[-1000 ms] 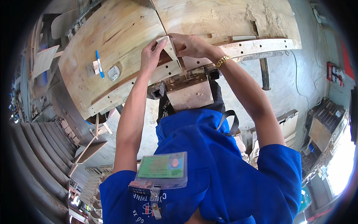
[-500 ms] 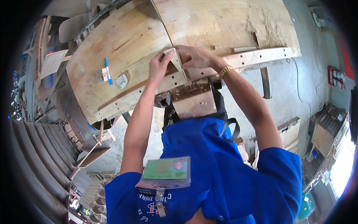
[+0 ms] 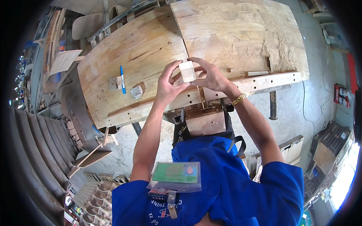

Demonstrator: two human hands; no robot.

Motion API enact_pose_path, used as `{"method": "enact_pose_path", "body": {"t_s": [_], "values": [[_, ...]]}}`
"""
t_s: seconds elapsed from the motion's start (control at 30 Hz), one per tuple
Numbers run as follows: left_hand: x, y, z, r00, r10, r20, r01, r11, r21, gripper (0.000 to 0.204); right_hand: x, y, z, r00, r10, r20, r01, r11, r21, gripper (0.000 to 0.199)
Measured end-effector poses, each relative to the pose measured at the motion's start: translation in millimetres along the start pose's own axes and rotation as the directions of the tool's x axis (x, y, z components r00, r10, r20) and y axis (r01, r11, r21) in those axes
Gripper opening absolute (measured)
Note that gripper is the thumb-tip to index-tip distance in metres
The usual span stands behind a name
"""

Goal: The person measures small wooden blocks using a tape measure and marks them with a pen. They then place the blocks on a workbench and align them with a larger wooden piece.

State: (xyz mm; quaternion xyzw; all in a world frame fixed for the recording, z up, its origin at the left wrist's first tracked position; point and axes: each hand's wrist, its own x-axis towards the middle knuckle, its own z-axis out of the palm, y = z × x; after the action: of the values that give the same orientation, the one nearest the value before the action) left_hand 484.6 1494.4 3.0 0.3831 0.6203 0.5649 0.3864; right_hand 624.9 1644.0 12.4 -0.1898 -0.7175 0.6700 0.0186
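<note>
A small pale wooden block point(image 3: 187, 72) is held up over the front of the workbench. My left hand point(image 3: 169, 82) grips its left side, thumb below and fingers above. On the other side my right hand point(image 3: 212, 77), with a gold watch or bracelet at the wrist, pinches it between thumb and fingers. Beneath both hands runs a light wooden rail point(image 3: 143, 110) with several dark holes along the bench's front edge. Close to me, under the rail, a wooden-faced vise point(image 3: 206, 123) sticks out.
The wooden benchtop point(image 3: 143, 56) carries a blue pen point(image 3: 123, 80), a small flat wood piece point(image 3: 114, 83) and a whitish lump point(image 3: 137, 92) at left. At right lie sawdust point(image 3: 277, 51) and a short wood strip point(image 3: 257, 73). A dark gap splits the top.
The block has turned from a slanted, edge-on pose to show a broad pale face. Both hands have shifted right and a little nearer in the picture, still around it.
</note>
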Motion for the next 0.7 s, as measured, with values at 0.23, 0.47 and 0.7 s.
{"method": "enact_pose_path", "body": {"t_s": [0.23, 0.47, 0.7], "values": [[2, -7, -1, 0.945, -0.318, 0.073, 0.309, 0.801, -0.513, 0.05, 2, 16, 8, 0.883, -0.468, -0.032, 0.414, 0.809, -0.417, 0.067], [-17, -30, 6, 0.968, -0.222, 0.115, 0.249, 0.893, -0.374, 0.049, 8, 19, 0, 0.986, 0.136, -0.099, -0.124, 0.985, 0.124, 0.066], [-14, -25, 17, 0.917, -0.374, 0.139, 0.399, 0.861, -0.315, 0.041, 14, 35, 0, 0.991, -0.055, -0.12, 0.05, 0.998, -0.041, 0.047]]}}
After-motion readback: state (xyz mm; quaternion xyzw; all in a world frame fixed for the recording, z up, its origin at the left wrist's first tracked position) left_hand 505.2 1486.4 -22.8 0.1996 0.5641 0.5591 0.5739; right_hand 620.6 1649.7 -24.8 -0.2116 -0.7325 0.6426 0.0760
